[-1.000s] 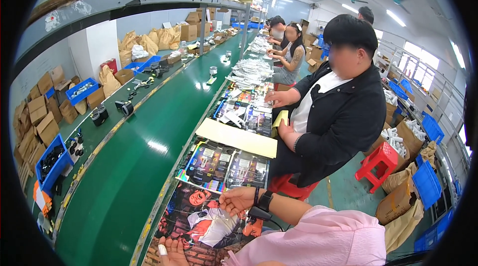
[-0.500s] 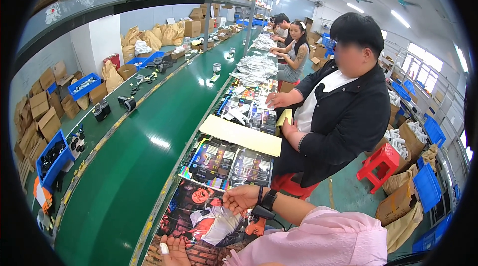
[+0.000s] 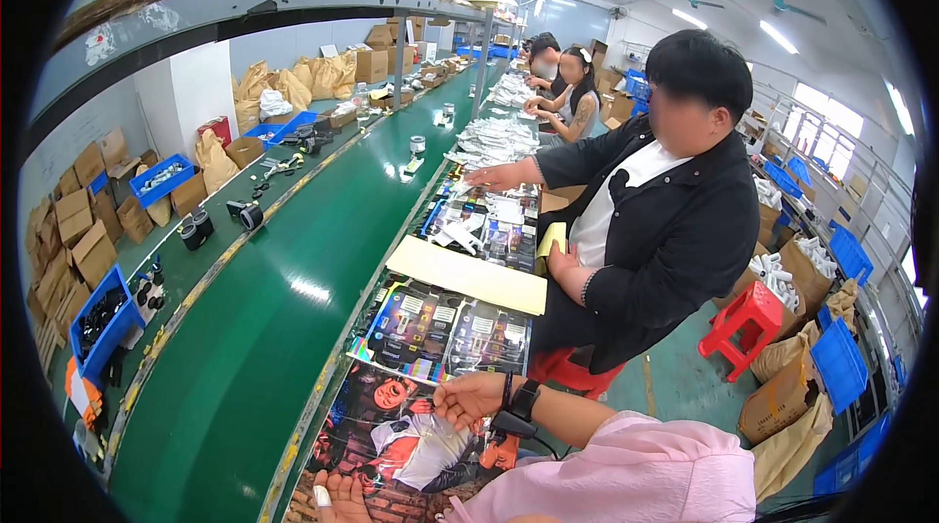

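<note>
A glossy printed picture sheet point(image 3: 386, 445), showing figures against a brick wall, covers the table edge in front of me. My right hand point(image 3: 469, 400), with a black watch-like device point(image 3: 520, 404) at the wrist, rests over its upper part. Its fingers are loosely bent and apart, with nothing in them. Down at the lower edge, my left hand point(image 3: 342, 500) lies by the sheet's near corner, fingers stretched out and holding nothing. A white wrap point(image 3: 322, 497) covers one of its fingertips. The lower part of that hand is cut off by the picture's edge.
Left of the sheets runs a green conveyor belt point(image 3: 254, 347). Beyond my sheet lie dark printed sheets point(image 3: 435, 327) and a yellow board point(image 3: 469, 273). A co-worker point(image 3: 675, 210) in black sits close on the right. A red stool point(image 3: 741, 320) stands behind.
The co-worker's outstretched hand has moved left, toward the belt, over the white parts. The view has shifted slightly; my own hands keep nearly the same pose over the picture sheet.
</note>
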A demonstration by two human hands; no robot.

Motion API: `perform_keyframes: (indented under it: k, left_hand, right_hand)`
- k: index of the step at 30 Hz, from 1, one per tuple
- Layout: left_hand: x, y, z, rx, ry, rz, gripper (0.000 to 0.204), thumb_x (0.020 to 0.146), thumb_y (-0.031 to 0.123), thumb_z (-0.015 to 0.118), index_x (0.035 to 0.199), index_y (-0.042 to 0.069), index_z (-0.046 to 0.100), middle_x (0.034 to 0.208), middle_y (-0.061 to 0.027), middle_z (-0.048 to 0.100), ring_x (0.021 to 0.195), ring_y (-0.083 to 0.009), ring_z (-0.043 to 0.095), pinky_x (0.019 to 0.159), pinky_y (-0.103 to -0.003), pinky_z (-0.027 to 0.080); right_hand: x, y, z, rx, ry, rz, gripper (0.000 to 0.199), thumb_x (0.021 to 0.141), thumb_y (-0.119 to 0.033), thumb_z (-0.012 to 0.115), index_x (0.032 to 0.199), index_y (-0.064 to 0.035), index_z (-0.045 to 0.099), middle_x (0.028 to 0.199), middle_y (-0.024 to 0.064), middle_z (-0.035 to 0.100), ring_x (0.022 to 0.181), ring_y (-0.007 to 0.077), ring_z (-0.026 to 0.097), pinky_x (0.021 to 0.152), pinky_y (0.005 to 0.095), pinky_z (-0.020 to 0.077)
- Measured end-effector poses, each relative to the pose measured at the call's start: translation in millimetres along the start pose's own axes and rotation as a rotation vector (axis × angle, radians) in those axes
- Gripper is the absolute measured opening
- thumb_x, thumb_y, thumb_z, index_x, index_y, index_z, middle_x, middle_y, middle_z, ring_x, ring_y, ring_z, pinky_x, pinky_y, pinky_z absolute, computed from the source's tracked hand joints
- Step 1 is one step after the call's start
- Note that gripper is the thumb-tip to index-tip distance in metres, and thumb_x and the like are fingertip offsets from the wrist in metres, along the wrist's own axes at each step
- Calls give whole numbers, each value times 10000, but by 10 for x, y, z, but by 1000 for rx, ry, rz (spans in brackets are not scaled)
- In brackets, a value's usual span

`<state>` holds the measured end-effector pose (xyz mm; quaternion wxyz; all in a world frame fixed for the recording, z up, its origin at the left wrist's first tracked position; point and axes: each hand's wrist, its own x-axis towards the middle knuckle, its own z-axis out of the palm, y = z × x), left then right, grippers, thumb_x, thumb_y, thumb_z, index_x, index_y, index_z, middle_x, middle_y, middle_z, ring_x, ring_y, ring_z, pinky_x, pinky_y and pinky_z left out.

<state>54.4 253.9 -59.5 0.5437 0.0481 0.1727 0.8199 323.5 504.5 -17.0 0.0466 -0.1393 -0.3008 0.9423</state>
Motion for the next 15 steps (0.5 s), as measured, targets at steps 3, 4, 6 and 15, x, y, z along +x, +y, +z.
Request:
perform_keyframes:
  k: [3,4,6,15]
  left_hand:
    - [9,8,-32,-13,-13,-4,399,978,205,401,1306,-22,423,1128,-168,596,1096,-321,539,1057,-462,367]
    - [12,7,-48,-17,-18,-3,399,977,203,401,1305,-22,424,1128,-168,596,1096,-321,539,1057,-463,366]
    - [14,3,-74,-25,-27,-4,398,975,200,402,1305,-23,424,1128,-169,596,1097,-322,539,1058,-465,365]
    - [38,-21,-150,34,-28,27,439,961,238,438,1313,-24,418,1157,-183,584,1103,-327,537,1074,-485,343]
  right_hand:
    - [15,7,-25,-9,7,3,322,997,-324,427,1067,-43,566,1022,79,622,864,162,633,796,354,538]
    - [17,8,-16,-7,5,2,322,997,-324,427,1067,-43,566,1022,79,622,864,162,633,796,354,538]
    - [6,4,4,-6,-4,-5,320,995,-327,431,1065,-45,566,1023,79,621,866,161,633,795,353,537]
    - [13,-4,-28,-22,-16,8,322,983,-352,451,1070,-64,565,1034,79,620,890,172,632,814,361,534]
